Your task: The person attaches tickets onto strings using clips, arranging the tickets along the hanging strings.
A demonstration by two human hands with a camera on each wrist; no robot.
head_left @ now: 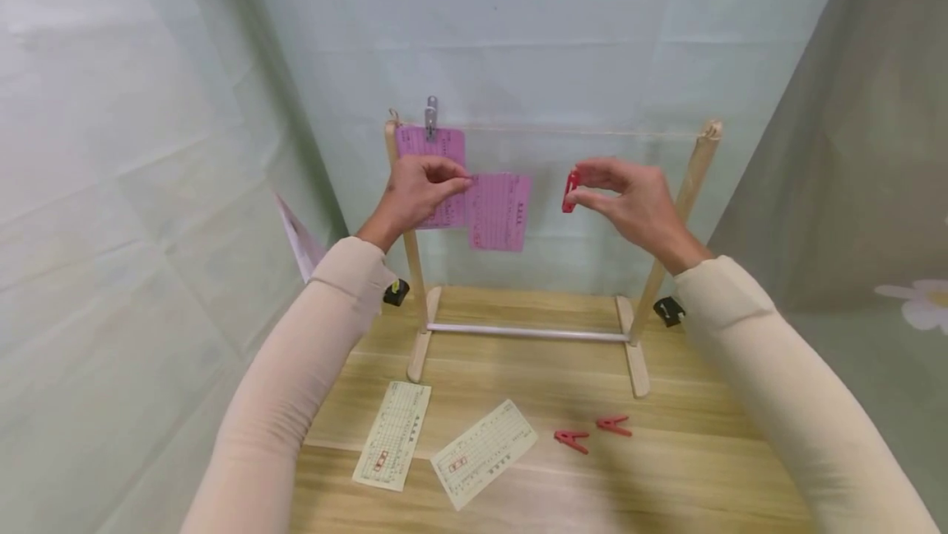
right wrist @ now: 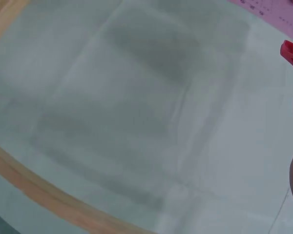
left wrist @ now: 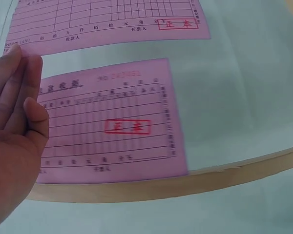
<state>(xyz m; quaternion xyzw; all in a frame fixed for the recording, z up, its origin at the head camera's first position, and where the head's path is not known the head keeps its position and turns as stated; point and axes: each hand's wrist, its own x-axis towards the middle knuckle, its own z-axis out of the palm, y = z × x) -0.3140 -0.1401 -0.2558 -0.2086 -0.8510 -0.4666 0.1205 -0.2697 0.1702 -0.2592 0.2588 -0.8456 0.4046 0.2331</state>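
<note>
My left hand [head_left: 420,192] pinches a pink receipt slip [head_left: 499,213] by its upper left corner, and the slip hangs down below the string. Behind that hand, a second pink slip [head_left: 407,143] hangs from the string under a metal clip [head_left: 431,118]; the hand partly covers it. Both slips show printed lines and a red stamp in the left wrist view, the pinched slip [left wrist: 107,24] above the clipped one [left wrist: 88,126]. My right hand [head_left: 629,197] pinches a red clothespin [head_left: 569,192] between thumb and fingers, to the right of the pinched slip.
The string [head_left: 592,132] runs between two wooden posts [head_left: 692,180] joined low by a pale bar [head_left: 526,332]. On the wooden table [head_left: 704,468] lie two yellowish slips [head_left: 392,435] and two red clothespins [head_left: 572,440]. Pale cloth [head_left: 555,40] hangs behind and at the sides.
</note>
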